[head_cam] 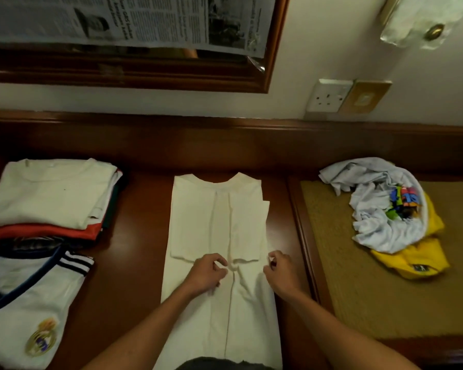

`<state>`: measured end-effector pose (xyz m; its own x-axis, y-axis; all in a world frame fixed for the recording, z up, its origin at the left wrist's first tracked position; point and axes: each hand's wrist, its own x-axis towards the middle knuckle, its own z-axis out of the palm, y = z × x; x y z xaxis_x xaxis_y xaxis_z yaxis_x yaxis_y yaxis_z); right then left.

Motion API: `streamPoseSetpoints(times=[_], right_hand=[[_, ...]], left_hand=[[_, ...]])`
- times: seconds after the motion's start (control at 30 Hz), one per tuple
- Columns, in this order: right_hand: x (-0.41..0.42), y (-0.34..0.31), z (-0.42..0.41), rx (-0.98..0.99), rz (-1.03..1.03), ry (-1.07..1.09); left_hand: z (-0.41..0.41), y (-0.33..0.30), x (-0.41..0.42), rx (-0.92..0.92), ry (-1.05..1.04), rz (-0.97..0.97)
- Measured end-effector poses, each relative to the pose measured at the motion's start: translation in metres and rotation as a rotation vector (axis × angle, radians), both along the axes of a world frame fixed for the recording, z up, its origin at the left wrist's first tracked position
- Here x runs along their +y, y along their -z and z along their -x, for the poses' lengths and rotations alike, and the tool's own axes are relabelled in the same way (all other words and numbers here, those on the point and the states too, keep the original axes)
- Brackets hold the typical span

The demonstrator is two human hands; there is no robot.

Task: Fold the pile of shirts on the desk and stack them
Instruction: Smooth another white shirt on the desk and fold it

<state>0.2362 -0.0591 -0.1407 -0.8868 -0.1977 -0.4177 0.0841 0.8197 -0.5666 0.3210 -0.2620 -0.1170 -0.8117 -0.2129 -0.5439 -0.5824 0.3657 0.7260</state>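
The left hand [207, 272] and right hand [280, 271] are both pinching the cream shirt [219, 231] with curled fingers at mid-desk [145, 145].

a wood-framed mirror [267, 76] fills the upper left of the frame, with newspaper [123, 20] over its glass. right of it on the wall sit a white socket [328, 96] and a brass plate [365, 97]. a woven mat [358, 289] lies at lower right.

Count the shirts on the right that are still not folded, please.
2: a crumpled pale shirt with a colourful print lies on the woven mat, and a yellow shirt lies partly under it. More may be hidden beneath.
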Motion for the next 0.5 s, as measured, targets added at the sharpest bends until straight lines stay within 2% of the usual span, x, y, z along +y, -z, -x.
streamPoseSetpoints(times=[0.1,0.27,0.5], right_hand=[[0.008,-0.012,-0.001,-0.019,-0.02,0.022],[0.004,-0.024,0.002,-0.119,0.072,0.108],[-0.017,-0.021,0.001,-0.653,0.691,0.756]], left_hand=[[0.016,-0.012,-0.003,0.007,0.039,0.058],[0.045,-0.024,-0.008,0.054,0.127,0.173],[0.087,-0.03,-0.015,0.126,0.212,0.311]])
